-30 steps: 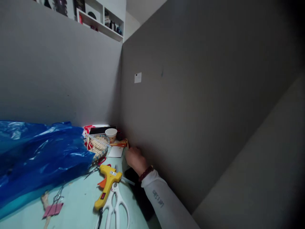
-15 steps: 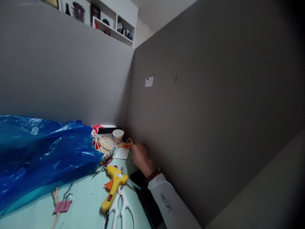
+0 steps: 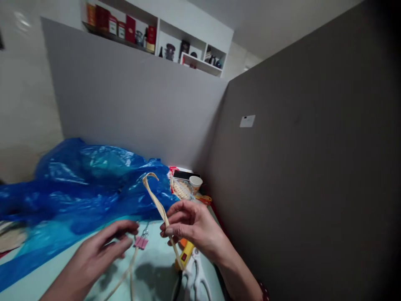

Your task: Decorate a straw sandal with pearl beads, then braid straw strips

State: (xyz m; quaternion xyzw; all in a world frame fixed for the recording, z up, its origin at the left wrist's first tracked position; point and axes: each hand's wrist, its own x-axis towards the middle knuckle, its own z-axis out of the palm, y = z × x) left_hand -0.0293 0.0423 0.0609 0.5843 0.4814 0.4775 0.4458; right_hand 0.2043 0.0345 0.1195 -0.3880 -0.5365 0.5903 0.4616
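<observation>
My right hand (image 3: 197, 225) pinches a pale beige, ribbon-like strip (image 3: 155, 200) between thumb and fingers. The strip's upper end curls over, and its lower end hangs down in front of the glue gun. To the left, my left hand (image 3: 103, 251) is raised with thumb and fingers apart, holding nothing. Just beyond its fingertips a pink binder clip (image 3: 141, 242) grips a pale cord (image 3: 128, 272) on the table. Below my right hand lies a yellow glue gun (image 3: 188, 251), largely hidden, beside white-handled scissors (image 3: 196, 278).
Blue plastic sheeting (image 3: 103, 167) covers the left and back of the pale green table (image 3: 156, 271). In the back corner stand a paper cup (image 3: 196, 182), a woven basket (image 3: 181, 190) and a dark flat object (image 3: 184, 175). Grey partitions (image 3: 140, 108) rise behind and at right.
My right hand has come back from the corner by the orange-handled item and now holds the beige strip. My left hand has come into view. The camera has turned left.
</observation>
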